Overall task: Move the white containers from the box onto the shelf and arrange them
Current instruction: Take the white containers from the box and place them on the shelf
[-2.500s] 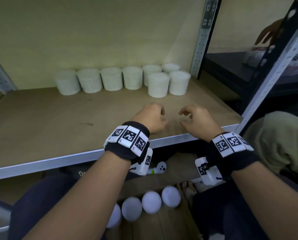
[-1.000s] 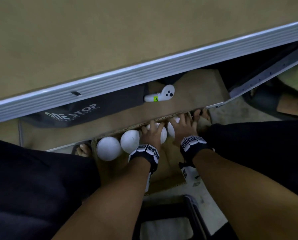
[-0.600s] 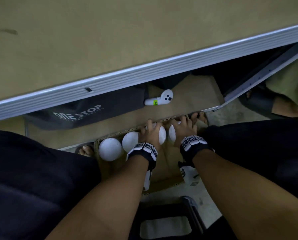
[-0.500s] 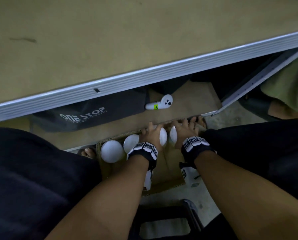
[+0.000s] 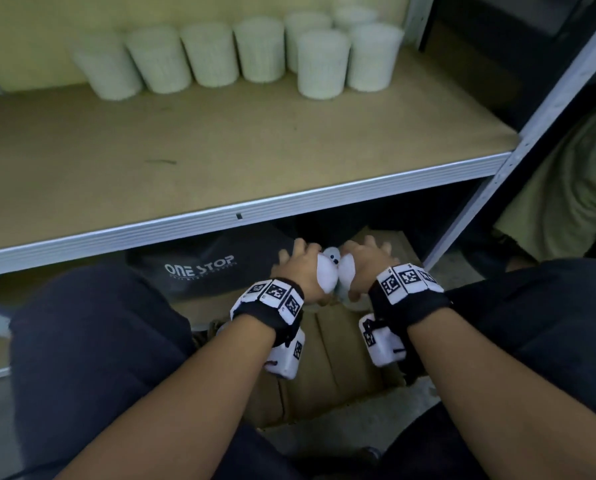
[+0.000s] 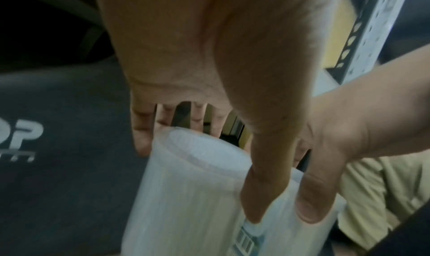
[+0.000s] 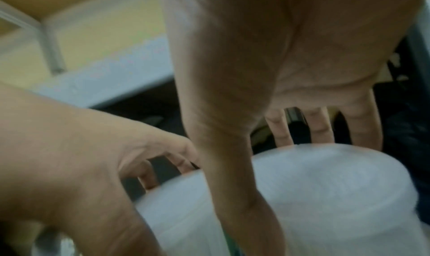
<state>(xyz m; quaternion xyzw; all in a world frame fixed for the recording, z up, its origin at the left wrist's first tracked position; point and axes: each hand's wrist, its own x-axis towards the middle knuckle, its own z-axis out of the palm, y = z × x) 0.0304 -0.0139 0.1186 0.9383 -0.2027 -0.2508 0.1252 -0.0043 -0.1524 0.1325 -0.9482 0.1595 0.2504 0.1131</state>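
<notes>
My left hand (image 5: 303, 268) grips one white container (image 5: 325, 277) and my right hand (image 5: 364, 266) grips another (image 5: 347, 271). They are held side by side, just below the shelf's front rail (image 5: 255, 209) and above the cardboard box (image 5: 327, 358). In the left wrist view the left thumb and fingers wrap a ribbed container (image 6: 186, 195). The right wrist view shows the right thumb across its container (image 7: 325, 195). Several white containers (image 5: 262, 50) stand in a row at the back of the shelf, with two (image 5: 322, 64) set in front at the right.
The shelf board (image 5: 220, 140) is bare wood in front of the row. A grey upright post (image 5: 531, 133) bounds it on the right. Under the shelf lie a black "ONE STOP" bag (image 5: 203, 268) and a white controller (image 5: 332, 255). My knees flank the box.
Both hands closed on a container in the box and have lifted them up toward the shelf edge. The head view has tilted up, so the shelf's row shows again.
</notes>
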